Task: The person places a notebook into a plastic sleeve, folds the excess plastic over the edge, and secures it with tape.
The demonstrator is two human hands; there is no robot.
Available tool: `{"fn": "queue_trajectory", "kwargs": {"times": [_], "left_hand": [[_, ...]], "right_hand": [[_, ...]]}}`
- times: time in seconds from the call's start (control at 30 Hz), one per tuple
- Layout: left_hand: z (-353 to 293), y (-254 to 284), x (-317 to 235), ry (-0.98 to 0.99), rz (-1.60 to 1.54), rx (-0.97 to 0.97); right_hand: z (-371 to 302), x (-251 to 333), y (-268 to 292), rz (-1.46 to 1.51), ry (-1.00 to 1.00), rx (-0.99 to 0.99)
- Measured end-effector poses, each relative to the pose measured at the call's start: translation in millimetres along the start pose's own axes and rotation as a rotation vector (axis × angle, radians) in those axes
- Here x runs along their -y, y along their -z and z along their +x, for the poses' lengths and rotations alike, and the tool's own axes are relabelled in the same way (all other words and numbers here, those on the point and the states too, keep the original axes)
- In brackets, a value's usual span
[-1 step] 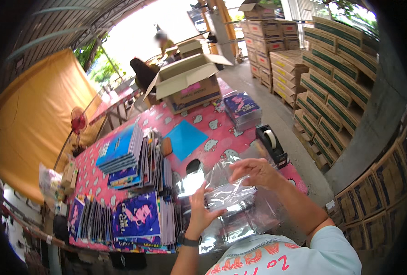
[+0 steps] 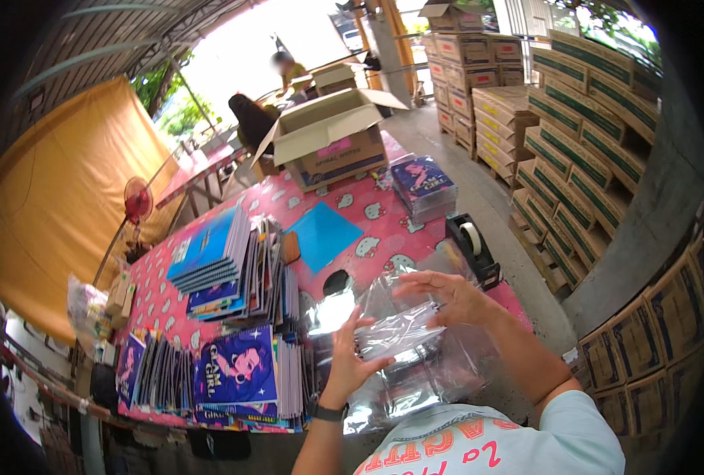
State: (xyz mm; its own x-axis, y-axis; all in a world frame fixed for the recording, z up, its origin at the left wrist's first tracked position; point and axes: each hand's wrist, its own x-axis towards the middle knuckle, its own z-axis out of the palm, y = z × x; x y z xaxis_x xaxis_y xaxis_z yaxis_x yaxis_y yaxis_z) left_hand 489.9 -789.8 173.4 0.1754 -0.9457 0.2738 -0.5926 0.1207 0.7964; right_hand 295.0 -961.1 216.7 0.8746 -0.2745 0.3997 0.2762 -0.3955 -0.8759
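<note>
Clear, shiny plastic bags (image 2: 399, 400) lie in a crinkled heap on the table in front of me. My left hand (image 2: 352, 360) is at the heap's left side, thumb and fingers apart. At the upper right of the plastic is my right hand (image 2: 451, 299), fingers stretched out and thumb spread. Between the two hands a raised fold of clear plastic (image 2: 399, 331) catches the light; whether anything is inside it I cannot make out. Left of the plastic, spiral notebooks with purple covers (image 2: 237, 368) stand and lie in stacks.
Blue notebooks (image 2: 209, 253) top another pile. An open carton (image 2: 340, 162), a wrapped notebook stack (image 2: 423, 190), a blue sheet (image 2: 324, 236) and a black tape dispenser (image 2: 475, 249) share the pink table. Cartons (image 2: 582, 127) are piled at right. A person (image 2: 289, 70) is beyond the table.
My right hand's fingers have uncurled and its thumb has spread lower over the plastic. My left hand has stayed nearly in place.
</note>
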Motion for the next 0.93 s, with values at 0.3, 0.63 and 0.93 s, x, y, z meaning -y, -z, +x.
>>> {"fn": "queue_trajectory", "kwargs": {"times": [0.3, 0.63, 0.93], "left_hand": [[19.4, 18.7, 11.6, 0.086, -0.072, -0.026], [17.0, 17.2, -11.0, -0.088, 0.157, -0.258], [4.5, 15.2, -28.8, -0.210, 0.259, -0.063]], "right_hand": [[-26.1, -34.9, -32.2, -0.605, -0.023, -0.059], [-26.7, -37.3, -31.6, -0.548, 0.126, -0.184], [-24.6, -48.0, -47.1, -0.471, 0.262, -0.397]]}}
